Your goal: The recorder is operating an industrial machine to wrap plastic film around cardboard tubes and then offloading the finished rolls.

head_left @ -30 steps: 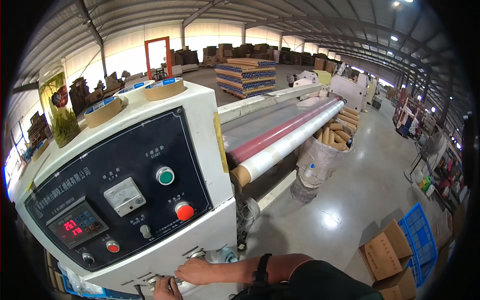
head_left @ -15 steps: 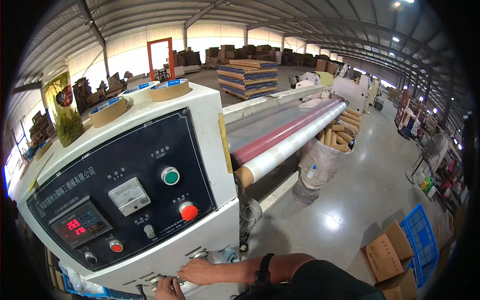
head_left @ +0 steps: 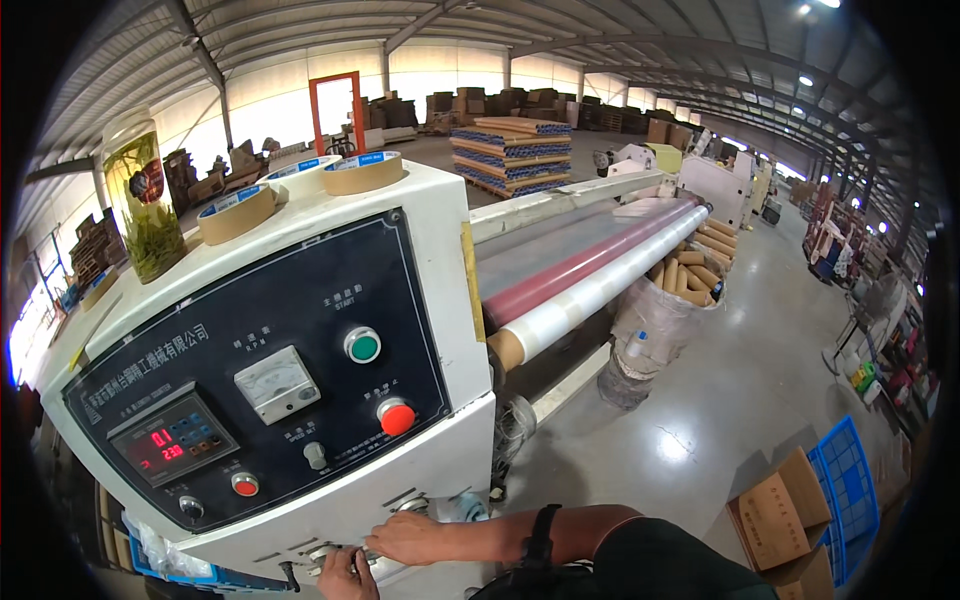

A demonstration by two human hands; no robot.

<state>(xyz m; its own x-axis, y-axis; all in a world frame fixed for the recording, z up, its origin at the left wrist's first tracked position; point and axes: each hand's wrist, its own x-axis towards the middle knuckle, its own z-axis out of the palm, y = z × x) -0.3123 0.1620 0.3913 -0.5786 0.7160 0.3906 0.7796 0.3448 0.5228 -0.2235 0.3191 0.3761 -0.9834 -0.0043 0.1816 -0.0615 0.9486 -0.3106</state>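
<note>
White-painted metal makes up the machine cabinet [head_left: 445, 445], whose dark control panel [head_left: 300, 270] carries a green button [head_left: 364, 345], a large red button [head_left: 397, 417] and a lit digital display [head_left: 172, 438]. Below that panel, the left hand [head_left: 346, 575] is at the left metal knob [head_left: 319, 552], fingers bent; the right hand [head_left: 405, 540] lies just beside it, below the right metal knob [head_left: 413, 505]. Whether either grip pinches anything cannot be told. Tape rolls [head_left: 362, 178] rest on top of the machine cabinet, and a long white roll [head_left: 595, 293] stretches away to its right.
</note>
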